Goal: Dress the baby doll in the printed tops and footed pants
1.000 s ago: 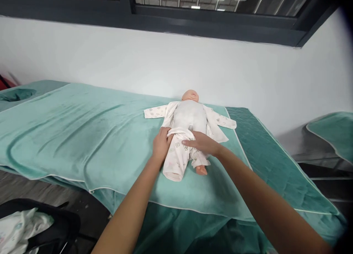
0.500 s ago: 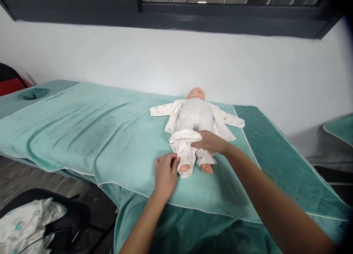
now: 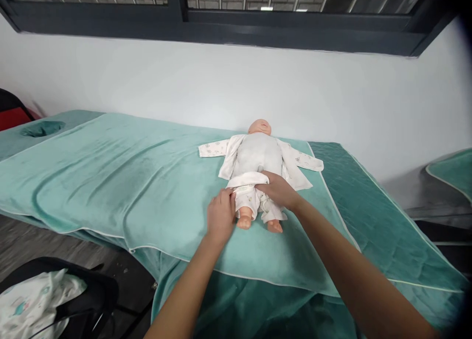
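Note:
A baby doll [image 3: 259, 155] with a grey cloth body lies on its back, head toward the wall. Its arms are in the sleeves of an open white printed jacket [image 3: 307, 160], spread to both sides. White baby pants [image 3: 248, 198] are on its lower legs, the waistband bunched around thigh height, and both feet stick out of the leg openings. My left hand [image 3: 221, 215] pinches the pants at their left edge. At the middle of the waistband, my right hand [image 3: 278, 189] grips the cloth, its fingertips partly hidden in the fold.
The doll rests on a green velvety cover [image 3: 92, 182] over a long bed against a white wall. A black chair [image 3: 99, 292] at the lower left holds a white printed cloth [image 3: 37, 299]. A dark window frame [image 3: 221, 32] runs above.
My left hand has moved up along the doll's leg with the pants. The left foot in view, half covered before, is now bare to the ankle. My right hand keeps its grip.

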Tool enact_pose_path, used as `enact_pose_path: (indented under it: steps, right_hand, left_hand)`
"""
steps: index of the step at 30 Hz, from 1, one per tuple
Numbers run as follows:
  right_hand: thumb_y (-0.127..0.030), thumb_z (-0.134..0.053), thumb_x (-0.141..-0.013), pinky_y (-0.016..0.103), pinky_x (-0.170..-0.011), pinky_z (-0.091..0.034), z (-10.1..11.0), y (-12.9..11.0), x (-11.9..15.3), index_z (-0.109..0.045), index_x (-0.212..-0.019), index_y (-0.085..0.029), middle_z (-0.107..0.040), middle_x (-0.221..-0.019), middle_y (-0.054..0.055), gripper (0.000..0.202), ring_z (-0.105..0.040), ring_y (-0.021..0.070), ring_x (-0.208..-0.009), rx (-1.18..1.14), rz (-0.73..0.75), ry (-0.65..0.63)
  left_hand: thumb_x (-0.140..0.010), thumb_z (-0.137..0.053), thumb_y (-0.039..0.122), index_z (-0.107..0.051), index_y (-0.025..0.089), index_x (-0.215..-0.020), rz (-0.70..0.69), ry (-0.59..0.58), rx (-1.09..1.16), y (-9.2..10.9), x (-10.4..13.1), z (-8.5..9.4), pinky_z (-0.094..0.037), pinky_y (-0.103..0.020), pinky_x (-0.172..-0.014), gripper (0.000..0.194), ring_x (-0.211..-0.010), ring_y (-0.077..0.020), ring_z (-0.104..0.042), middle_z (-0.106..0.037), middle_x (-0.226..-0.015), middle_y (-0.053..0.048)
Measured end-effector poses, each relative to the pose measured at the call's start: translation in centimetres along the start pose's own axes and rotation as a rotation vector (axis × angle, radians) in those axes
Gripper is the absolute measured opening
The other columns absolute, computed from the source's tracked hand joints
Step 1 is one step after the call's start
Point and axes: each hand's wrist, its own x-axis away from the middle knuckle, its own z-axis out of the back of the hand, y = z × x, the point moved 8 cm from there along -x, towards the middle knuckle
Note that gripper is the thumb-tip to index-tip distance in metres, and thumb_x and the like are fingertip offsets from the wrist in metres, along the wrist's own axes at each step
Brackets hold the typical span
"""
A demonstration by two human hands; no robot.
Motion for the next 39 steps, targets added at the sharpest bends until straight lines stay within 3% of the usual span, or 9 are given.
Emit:
enact_pose_path:
  steps: [3,7,11,14,17,21,24,32,39]
  right_hand:
    - [-0.04,-0.058,-0.083,0.031,-0.073,-0.043,0.1,-0.1,0.6,-0.06,-0.086,-0.022,-0.067,-0.088,0.001,0.018,-0.06,0.0217,-0.085,0.064,-0.01,0.011]
    - [-0.055,-0.06,-0.084,0.03,-0.076,-0.043,0.5,-1.0,1.4,-0.061,-0.097,-0.021,-0.066,-0.097,0.001,0.036,-0.059,0.0204,-0.09,-0.033,0.048,-0.131]
    - [-0.059,-0.042,-0.093,0.029,-0.07,-0.041,2.1,-1.6,1.4,-0.061,-0.084,-0.02,-0.063,-0.084,0.001,0.044,-0.055,0.0185,-0.08,-0.131,0.072,-0.174]
    - [-0.053,-0.049,-0.091,0.029,-0.069,-0.041,2.5,-2.0,1.1,-0.062,-0.08,-0.02,-0.062,-0.082,0.001,0.037,-0.055,0.0174,-0.077,-0.11,0.074,-0.138]
    - [-0.044,-0.059,-0.086,0.029,-0.076,-0.043,2.2,-3.2,1.0,-0.066,-0.081,-0.021,-0.064,-0.09,0.002,0.024,-0.058,0.0174,-0.084,-0.064,0.177,-0.129]
    - [-0.038,-0.054,-0.09,0.03,-0.08,-0.043,2.7,-3.8,0.7,-0.067,-0.082,-0.022,-0.065,-0.09,0.003,0.021,-0.059,0.0175,-0.086,-0.041,0.238,-0.039]
    - [-0.037,-0.053,-0.09,0.03,-0.077,-0.042,3.6,-3.3,-0.1,-0.065,-0.081,-0.023,-0.066,-0.085,0.001,0.021,-0.058,0.0172,-0.082,-0.041,0.18,0.029]
    - [-0.053,-0.049,-0.09,0.027,-0.059,-0.033,5.2,-1.8,-2.2,-0.057,-0.075,-0.023,-0.054,-0.067,-0.003,0.035,-0.046,0.0146,-0.065,0.026,0.072,0.02]
    - [-0.059,-0.052,-0.087,0.027,-0.056,-0.025,6.8,3.8,-2.5,-0.04,-0.064,-0.022,-0.038,-0.06,-0.004,0.045,-0.034,0.0132,-0.06,0.093,0.021,-0.018]
  left_hand:
    - [-0.098,-0.043,0.038,-0.06,0.02,-0.097,0.049,-0.02,0.266,-0.6,0.5,0.7,-0.043,-0.031,-0.074,0.025,-0.082,-0.0191,-0.061,-0.068,-0.091,-0.005]
    - [-0.096,-0.047,0.044,-0.061,0.019,-0.093,0.176,0.019,0.557,-1.9,-0.2,1.6,-0.046,-0.027,-0.072,0.028,-0.077,-0.0158,-0.059,-0.065,-0.084,-0.002]
    - [-0.092,-0.051,0.044,-0.064,0.019,-0.096,0.206,0.061,0.663,-2.0,-3.2,1.9,-0.048,-0.028,-0.08,0.028,-0.087,-0.0166,-0.06,-0.067,-0.093,-0.004]
    - [-0.089,-0.055,0.04,-0.066,0.019,-0.098,0.207,0.053,0.675,-1.2,-6.1,2.0,-0.048,-0.028,-0.08,0.025,-0.089,-0.0167,-0.06,-0.068,-0.097,-0.005]
    - [-0.085,-0.06,0.037,-0.07,0.019,-0.098,0.152,-0.144,0.637,0.9,-8.0,1.3,-0.048,-0.029,-0.076,0.024,-0.084,-0.0171,-0.06,-0.068,-0.091,-0.004]
    - [-0.083,-0.063,0.039,-0.072,0.022,-0.099,-0.118,-0.467,0.556,4.4,-7.7,0.5,-0.047,-0.03,-0.081,0.025,-0.094,-0.0196,-0.059,-0.066,-0.101,-0.006]
    - [-0.084,-0.063,0.037,-0.068,0.021,-0.092,-0.198,-0.507,0.502,5.2,-7.7,0.7,-0.044,-0.029,-0.08,0.018,-0.095,-0.0186,-0.055,-0.063,-0.098,-0.003]
    - [-0.083,-0.062,0.039,-0.051,0.02,-0.079,-0.041,-0.417,0.598,3.8,-12.6,0.0,-0.032,-0.024,-0.06,0.022,-0.066,-0.0118,-0.04,-0.046,-0.071,0.004]
    - [-0.08,-0.063,0.038,-0.047,0.02,-0.077,0.018,-0.389,0.686,1.3,-16.9,-1.4,-0.028,-0.023,-0.057,0.024,-0.061,-0.0105,-0.036,-0.04,-0.067,0.006]
